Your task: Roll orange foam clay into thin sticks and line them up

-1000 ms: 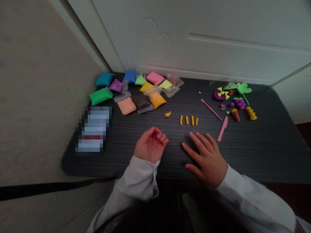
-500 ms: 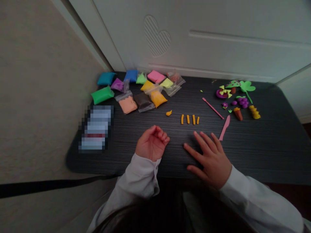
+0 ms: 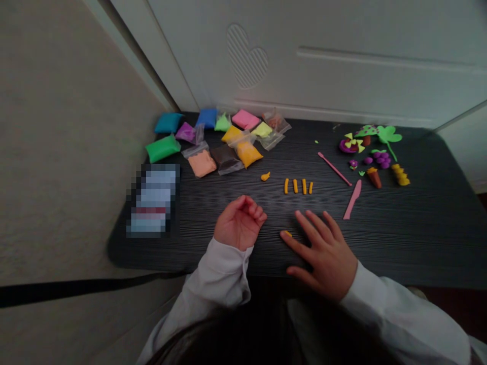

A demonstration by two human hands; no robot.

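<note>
My left hand (image 3: 240,223) rests palm up on the dark table, its fingers curled in and nothing visible in the palm. To its right, my right hand (image 3: 323,248) lies palm down with fingers spread. Under its index fingertip a bit of a yellow clay strip (image 3: 288,233) shows; the rest is hidden by the finger. Beyond the hands, several short yellow clay sticks (image 3: 295,186) stand in a row. A small yellow clay lump (image 3: 265,176) lies left of them.
Bags of coloured clay (image 3: 201,163) cover the back left, above a blurred phone-like screen (image 3: 154,200). On the right lie a pink plastic knife (image 3: 352,199), a thin pink modelling stick (image 3: 335,169) and finished clay pieces, among them purple grapes (image 3: 381,159). A white panel (image 3: 342,86) stands behind the table.
My right hand has slid slightly left and toward me, and the yellow clay strip now shows beside its index finger. My left hand keeps its pose. The view has shifted slightly.
</note>
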